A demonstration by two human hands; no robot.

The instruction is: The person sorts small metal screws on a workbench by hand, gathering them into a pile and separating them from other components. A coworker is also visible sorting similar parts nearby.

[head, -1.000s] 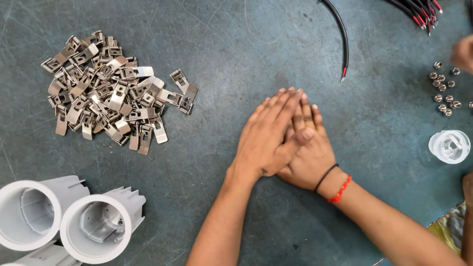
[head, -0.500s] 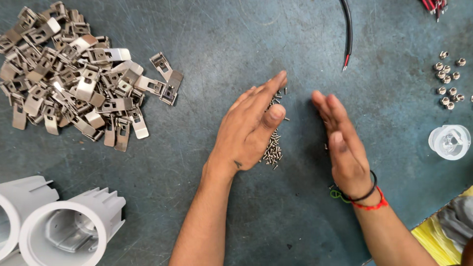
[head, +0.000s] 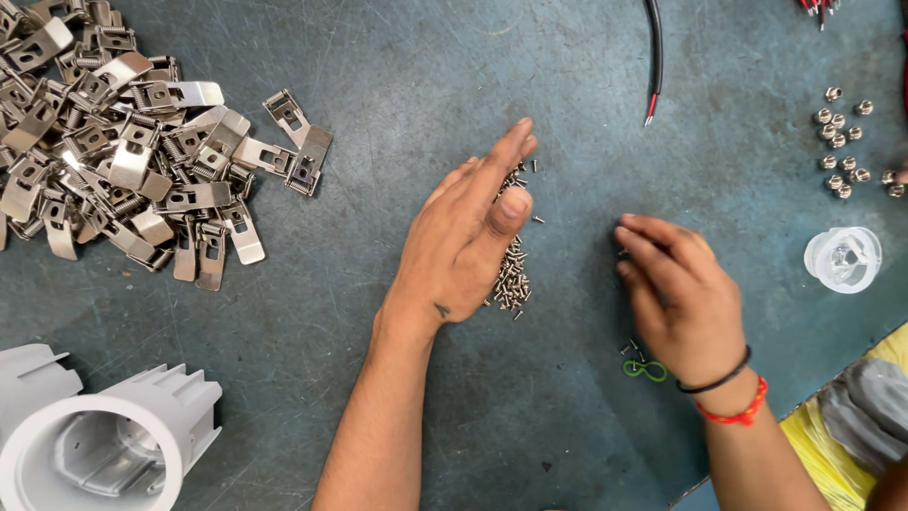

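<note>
My left hand (head: 463, 237) stands on its edge in the middle of the dark table (head: 397, 85), fingers straight and together, pressed against the left side of a narrow pile of small silver screws (head: 512, 270). My right hand (head: 676, 289) lies palm down a hand's width to the right of the pile, fingers curled onto the table top, holding nothing that I can see. It wears a black and a red band (head: 728, 397) at the wrist. A couple of stray screws and a green rubber band (head: 644, 368) lie just beside that wrist.
A big heap of metal spring clips (head: 123, 161) fills the upper left. White cylindrical housings (head: 95, 445) stand at the lower left. A black cable (head: 654, 57) hangs in at the top. Small metal nuts (head: 842, 142) and a clear plastic lens (head: 842, 257) sit at the right.
The hands were pressed together a second ago. They have since parted, showing the screw pile; the right hand has swung away to the right and turned palm down.
</note>
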